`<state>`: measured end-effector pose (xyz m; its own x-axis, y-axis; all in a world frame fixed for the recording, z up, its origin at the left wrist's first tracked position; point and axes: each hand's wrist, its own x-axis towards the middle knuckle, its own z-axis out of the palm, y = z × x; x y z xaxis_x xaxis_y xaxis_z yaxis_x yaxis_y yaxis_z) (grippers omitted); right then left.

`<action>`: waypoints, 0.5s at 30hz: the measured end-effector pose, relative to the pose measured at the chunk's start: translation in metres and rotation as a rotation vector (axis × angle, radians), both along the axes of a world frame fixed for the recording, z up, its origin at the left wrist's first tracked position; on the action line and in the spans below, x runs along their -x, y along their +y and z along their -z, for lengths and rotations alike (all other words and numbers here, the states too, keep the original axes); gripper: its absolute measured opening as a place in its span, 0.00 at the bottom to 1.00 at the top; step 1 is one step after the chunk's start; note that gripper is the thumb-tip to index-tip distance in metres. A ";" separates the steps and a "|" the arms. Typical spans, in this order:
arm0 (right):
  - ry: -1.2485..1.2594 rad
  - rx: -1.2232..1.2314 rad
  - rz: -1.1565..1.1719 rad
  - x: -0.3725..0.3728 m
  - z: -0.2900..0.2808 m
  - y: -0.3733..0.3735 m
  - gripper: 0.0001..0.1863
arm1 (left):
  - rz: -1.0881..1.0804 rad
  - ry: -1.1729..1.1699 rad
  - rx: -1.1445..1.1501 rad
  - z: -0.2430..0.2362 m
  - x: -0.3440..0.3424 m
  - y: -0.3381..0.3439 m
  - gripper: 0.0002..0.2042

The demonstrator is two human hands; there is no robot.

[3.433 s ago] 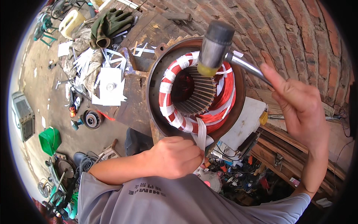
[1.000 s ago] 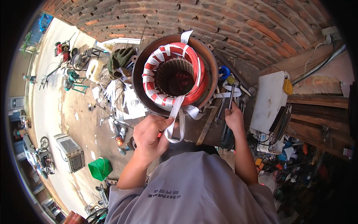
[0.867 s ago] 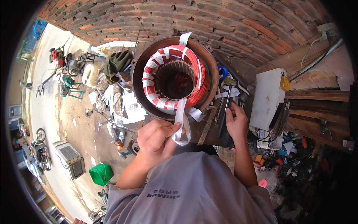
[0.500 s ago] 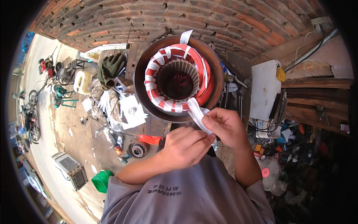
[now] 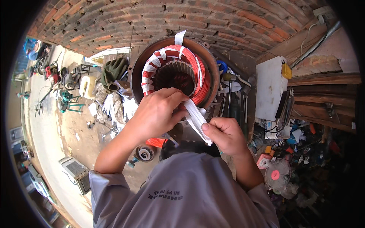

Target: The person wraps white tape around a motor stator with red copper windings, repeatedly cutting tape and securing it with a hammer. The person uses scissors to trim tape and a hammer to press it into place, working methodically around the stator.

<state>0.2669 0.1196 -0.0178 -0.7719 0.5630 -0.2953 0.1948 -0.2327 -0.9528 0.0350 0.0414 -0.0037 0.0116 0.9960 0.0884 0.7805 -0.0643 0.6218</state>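
Observation:
A motor stator (image 5: 172,73) with ribbed inner walls sits inside a rusty round metal housing (image 5: 135,70). Its ring of red wire winding (image 5: 199,64) is wrapped with white cloth tape at spaced turns on the left and far sides; the right side shows bare red wire. My right hand (image 5: 227,137) is closed, pinching a folded length of white tape (image 5: 195,118) that runs down from the ring's near edge. Over that near edge arches my left hand (image 5: 161,108), fingers bent, index and thumb beside the tape. Its fingertips are partly hidden.
Dark work gloves (image 5: 114,72) lie left of the housing, near a pale jerrycan (image 5: 88,86). Tools with long shafts (image 5: 229,93) stand close on the right, by a white panel (image 5: 270,89). A brick wall (image 5: 182,19) rises behind; a fan (image 5: 275,174) stands lower right.
My left hand has moved up from the tape's lower part to the ring's near edge. The right hand stays on the tape, a little lower. The view has shifted slightly.

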 end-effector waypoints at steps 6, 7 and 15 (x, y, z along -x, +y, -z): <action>0.038 -0.090 0.056 -0.001 0.002 -0.003 0.20 | 0.104 0.126 0.112 0.001 0.005 0.019 0.17; 0.052 -0.096 0.060 -0.001 0.004 -0.003 0.20 | 0.137 0.174 0.089 0.001 0.006 0.022 0.16; 0.109 -0.146 0.031 -0.009 0.028 -0.004 0.20 | 0.093 0.038 0.098 0.010 0.009 0.010 0.19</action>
<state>0.2756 0.1156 -0.0462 -0.7765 0.6178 -0.1238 0.0832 -0.0942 -0.9921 0.0263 0.0510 -0.0135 0.1057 0.9943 -0.0115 0.7969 -0.0778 0.5991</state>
